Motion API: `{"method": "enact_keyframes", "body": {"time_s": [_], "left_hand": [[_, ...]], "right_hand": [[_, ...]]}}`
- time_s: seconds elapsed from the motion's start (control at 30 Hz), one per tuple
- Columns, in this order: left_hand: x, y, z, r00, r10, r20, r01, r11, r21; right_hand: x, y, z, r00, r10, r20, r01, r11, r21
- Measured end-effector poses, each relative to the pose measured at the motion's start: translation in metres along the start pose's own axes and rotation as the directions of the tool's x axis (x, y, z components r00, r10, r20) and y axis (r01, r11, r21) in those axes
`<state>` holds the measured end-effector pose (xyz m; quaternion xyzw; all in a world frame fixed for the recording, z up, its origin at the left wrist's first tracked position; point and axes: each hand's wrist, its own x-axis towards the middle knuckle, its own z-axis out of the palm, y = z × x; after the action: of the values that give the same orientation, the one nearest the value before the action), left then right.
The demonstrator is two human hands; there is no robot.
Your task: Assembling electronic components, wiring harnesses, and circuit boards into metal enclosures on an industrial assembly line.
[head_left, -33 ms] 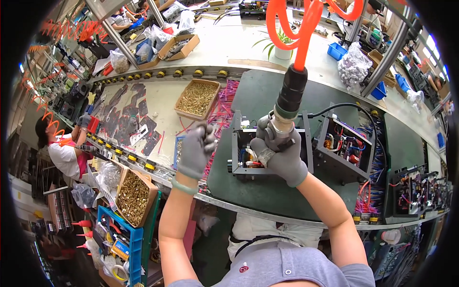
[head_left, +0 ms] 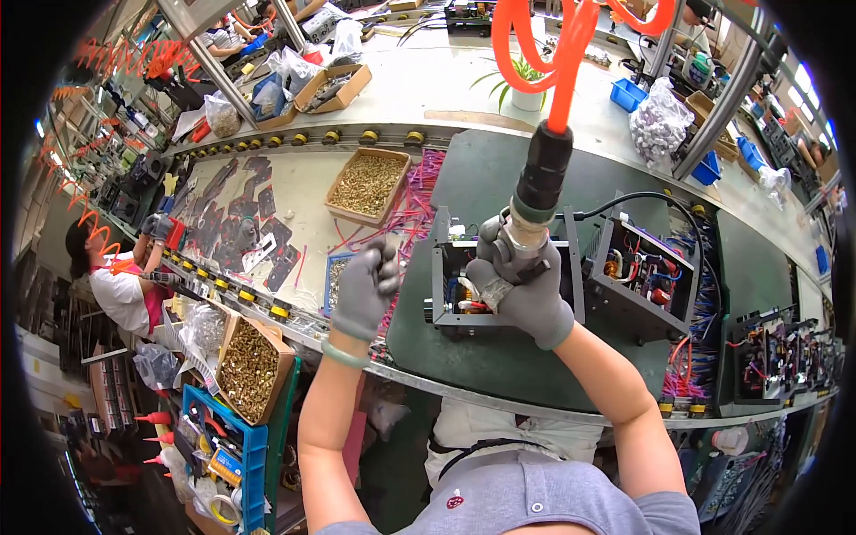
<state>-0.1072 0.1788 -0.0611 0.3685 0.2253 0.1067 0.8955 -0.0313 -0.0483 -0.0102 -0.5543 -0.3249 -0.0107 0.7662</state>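
My right hand [head_left: 526, 294], in a grey glove, is wrapped round a black-and-metal air screwdriver [head_left: 542, 174] with an orange coiled hose [head_left: 563, 89] at its top. It stands over an open black metal case [head_left: 437, 276] with wires and parts inside; hand and tool hide much of the case and the tool's tip. To the left, my gloved left hand [head_left: 366, 290] hovers with curled fingers beside the case. Whatever is in those fingers, if anything, is too small to make out. Near it lie a blue tray of small parts [head_left: 336, 283] and pink-red wires [head_left: 419, 205].
A second open case [head_left: 642, 276] stands on the dark green board [head_left: 499, 357], right of the first, a black cable [head_left: 664, 198] arching behind. Brass-coloured small parts fill a box [head_left: 367, 183] farther left. Another person [head_left: 125, 285] works at the far left. More electronics units [head_left: 785, 357] stand far right.
My left hand has dropped very slightly, its fingers still curled. The right hand and the screwdriver look unmoved. The other person's hands have shifted a little.
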Motion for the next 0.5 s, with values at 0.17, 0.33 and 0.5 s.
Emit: {"method": "enact_keyframes", "body": {"time_s": [0.17, 0.33, 0.5], "left_hand": [[-0.024, -0.049, -0.057, 0.987, -0.152, 0.057, 0.158, 0.979, -0.132], [-0.072, -0.081, -0.053, 0.988, -0.127, -0.086, 0.112, 0.98, -0.164], [-0.12, -0.114, -0.036, 0.975, -0.223, 0.015, 0.221, 0.946, -0.238]], "right_hand": [[-0.002, 0.0, -0.007, 0.994, 0.06, 0.097, -0.056, 0.998, -0.043], [-0.005, -0.004, -0.014, 0.99, 0.027, 0.137, -0.038, 0.996, 0.075], [-0.007, -0.031, -0.01, 0.982, 0.089, 0.169, -0.109, 0.988, 0.114]]}}
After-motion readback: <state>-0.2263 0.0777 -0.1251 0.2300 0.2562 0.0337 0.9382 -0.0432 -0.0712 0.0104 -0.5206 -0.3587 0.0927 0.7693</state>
